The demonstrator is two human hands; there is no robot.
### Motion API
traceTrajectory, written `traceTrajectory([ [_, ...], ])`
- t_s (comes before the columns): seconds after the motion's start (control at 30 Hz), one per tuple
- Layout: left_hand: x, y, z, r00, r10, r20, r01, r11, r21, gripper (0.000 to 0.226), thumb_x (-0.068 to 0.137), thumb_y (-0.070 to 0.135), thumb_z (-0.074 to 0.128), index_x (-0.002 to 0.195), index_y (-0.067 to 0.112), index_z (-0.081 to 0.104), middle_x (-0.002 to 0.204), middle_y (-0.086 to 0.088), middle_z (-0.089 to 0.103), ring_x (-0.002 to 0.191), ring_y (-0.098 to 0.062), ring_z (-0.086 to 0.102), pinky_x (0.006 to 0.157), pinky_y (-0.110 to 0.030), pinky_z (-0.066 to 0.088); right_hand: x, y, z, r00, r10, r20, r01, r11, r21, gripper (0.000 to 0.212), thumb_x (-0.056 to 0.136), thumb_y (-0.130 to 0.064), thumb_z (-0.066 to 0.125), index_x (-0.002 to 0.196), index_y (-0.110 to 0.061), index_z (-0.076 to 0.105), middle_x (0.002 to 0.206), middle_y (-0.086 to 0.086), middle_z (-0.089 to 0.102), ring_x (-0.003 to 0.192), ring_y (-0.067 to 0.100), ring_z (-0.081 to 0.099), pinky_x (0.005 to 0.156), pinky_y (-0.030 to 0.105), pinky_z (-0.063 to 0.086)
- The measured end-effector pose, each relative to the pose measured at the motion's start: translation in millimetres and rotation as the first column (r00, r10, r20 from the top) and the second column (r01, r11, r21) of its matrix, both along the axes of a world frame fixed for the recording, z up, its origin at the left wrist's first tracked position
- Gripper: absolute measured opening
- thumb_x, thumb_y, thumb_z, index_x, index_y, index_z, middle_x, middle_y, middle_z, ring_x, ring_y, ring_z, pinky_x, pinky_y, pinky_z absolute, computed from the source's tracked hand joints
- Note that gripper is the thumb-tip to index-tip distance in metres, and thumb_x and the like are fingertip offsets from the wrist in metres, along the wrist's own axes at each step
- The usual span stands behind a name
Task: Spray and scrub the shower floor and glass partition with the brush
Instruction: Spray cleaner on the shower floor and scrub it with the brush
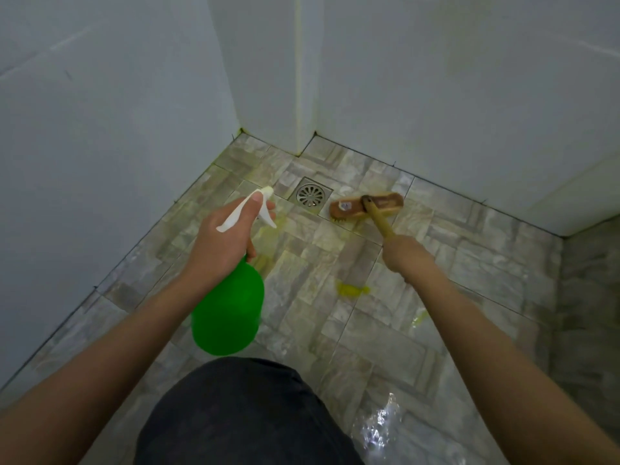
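While the left hand (223, 238) grips the green spray bottle (228, 310) by its white trigger, the right hand (402, 255) clasps the brush (365, 208) handle. The bristles rest on the wet floor (419, 330) beside the drain (310, 195).

Arms outstretched, left hand (223, 238) gripping spray bottle (229, 310), right hand (402, 254) gripping brush (367, 207).

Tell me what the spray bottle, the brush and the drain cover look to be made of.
The spray bottle: likely plastic, a glossy green body with an opaque white trigger head. The brush: looks like wood, a brown glossy block with a paler handle; bristle material unclear. The drain cover: apparently metal, grey with a dull sheen and radial slots.
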State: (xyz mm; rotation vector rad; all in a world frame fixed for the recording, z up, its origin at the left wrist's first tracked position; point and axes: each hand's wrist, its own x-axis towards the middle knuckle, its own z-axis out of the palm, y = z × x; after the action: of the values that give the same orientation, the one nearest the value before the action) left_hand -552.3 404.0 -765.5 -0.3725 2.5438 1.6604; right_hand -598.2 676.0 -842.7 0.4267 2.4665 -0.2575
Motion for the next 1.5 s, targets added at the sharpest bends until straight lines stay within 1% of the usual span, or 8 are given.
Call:
traceTrajectory([
  [0.13, -5.9, 7.8, -0.4, 0.999, -0.044, -0.026, 0.044, 0.999, 0.004, 0.036, 0.103, 0.050, 0.043, 0.100, 0.035, 0.075, 0.092, -0.004, 0.077, 0.043, -0.010, 0.054, 0.052, -0.022, 0.047, 1.2, 6.0, 3.6, 1.000, 0.018, 0.018, -0.018, 1.000, 0.000, 0.031, 0.098, -0.008, 0.035, 0.122, 0.001, 0.053, 0.084, 0.011, 0.053, 0.070, 0.026, 0.056, 0.065, 0.036, 0.052],
  [0.27, -12.5, 18.6, 6.2, 0.998, -0.054, -0.028, 0.055, 0.997, 0.052, 0.029, 0.104, 0.047, 0.044, 0.101, 0.040, 0.072, 0.100, 0.001, 0.077, 0.041, -0.008, 0.053, 0.052, -0.025, 0.048, 31.3, -3.5, 15.5, 1.000, 0.022, 0.016, -0.022, 0.999, -0.041, 0.020, 0.097, -0.005, 0.034, 0.114, -0.015, 0.041, 0.090, 0.012, 0.054, 0.068, 0.024, 0.055, 0.068, 0.036, 0.055],
  [0.43, -20.8, 30.3, 16.5, 0.999, -0.054, -0.003, 0.054, 0.996, 0.077, 0.036, 0.102, 0.050, 0.046, 0.112, 0.030, 0.075, 0.066, 0.006, 0.068, 0.041, -0.005, 0.053, 0.049, -0.020, 0.047, -26.2, -9.7, 8.6, 0.999, -0.021, -0.025, 0.019, 0.997, -0.075, 0.037, 0.096, -0.005, 0.035, 0.130, 0.002, 0.048, 0.074, 0.011, 0.048, 0.060, 0.024, 0.053, 0.065, 0.036, 0.053],
  [0.63, -30.2, 32.4, 12.8, 0.993, -0.106, 0.060, 0.100, 0.991, 0.087, 0.041, 0.100, 0.055, 0.046, 0.112, 0.028, 0.073, 0.102, -0.008, 0.075, 0.042, -0.003, 0.056, 0.048, -0.015, 0.046, 20.3, -34.7, 22.9, 1.000, 0.022, -0.020, -0.025, 0.993, -0.112, 0.054, 0.095, 0.000, 0.033, 0.146, -0.018, 0.031, 0.083, 0.010, 0.052, 0.063, 0.023, 0.055, 0.070, 0.038, 0.055],
  [0.87, -24.3, 27.2, -0.8, 0.997, 0.000, 0.079, -0.008, 0.995, 0.097, 0.038, 0.099, 0.056, 0.048, 0.113, 0.032, 0.074, 0.075, 0.001, 0.069, 0.042, -0.002, 0.054, 0.044, -0.013, 0.044, -61.4, -32.9, -23.0, 0.996, 0.021, -0.091, -0.028, 0.997, -0.068, 0.035, 0.093, -0.004, 0.037, 0.124, -0.005, 0.053, 0.070, 0.006, 0.047, 0.055, 0.019, 0.049, 0.043, 0.031, 0.036],
  [1.0, -24.1, 14.7, 1.7, 0.992, 0.071, 0.105, -0.081, 0.992, 0.099, 0.038, 0.100, 0.056, 0.045, 0.104, 0.033, 0.076, 0.067, 0.007, 0.064, 0.040, 0.001, 0.054, 0.043, -0.009, 0.039, -4.2, -43.4, -31.3, 0.992, 0.119, -0.032, -0.120, 0.991, -0.057, 0.036, 0.092, -0.002, 0.036, 0.120, -0.013, 0.055, 0.072, 0.006, 0.050, 0.063, 0.023, 0.052, 0.053, 0.033, 0.043],
  [1.1, -29.8, 10.3, -0.7, 0.993, 0.090, 0.076, -0.097, 0.991, 0.089, 0.042, 0.100, 0.054, 0.046, 0.107, 0.026, 0.076, 0.083, -0.002, 0.066, 0.041, 0.000, 0.054, 0.043, -0.008, 0.040, -44.6, -48.9, -30.0, 0.997, 0.060, -0.056, -0.066, 0.994, -0.093, 0.033, 0.096, -0.005, 0.034, 0.123, -0.002, 0.053, 0.082, 0.008, 0.056, 0.070, 0.023, 0.058, 0.063, 0.034, 0.050],
  [1.5, -29.2, -6.3, -17.0, 0.994, 0.103, 0.041, -0.107, 0.989, 0.102, 0.034, 0.101, 0.049, 0.048, 0.100, 0.029, 0.076, 0.056, 0.007, 0.060, 0.042, -0.003, 0.054, 0.046, -0.009, 0.043, -108.7, -65.9, -43.3, 0.980, -0.161, -0.115, 0.142, 0.977, -0.161, 0.028, 0.096, -0.006, 0.037, 0.113, 0.002, 0.058, 0.099, 0.013, 0.061, 0.081, 0.028, 0.063, 0.068, 0.036, 0.054],
])
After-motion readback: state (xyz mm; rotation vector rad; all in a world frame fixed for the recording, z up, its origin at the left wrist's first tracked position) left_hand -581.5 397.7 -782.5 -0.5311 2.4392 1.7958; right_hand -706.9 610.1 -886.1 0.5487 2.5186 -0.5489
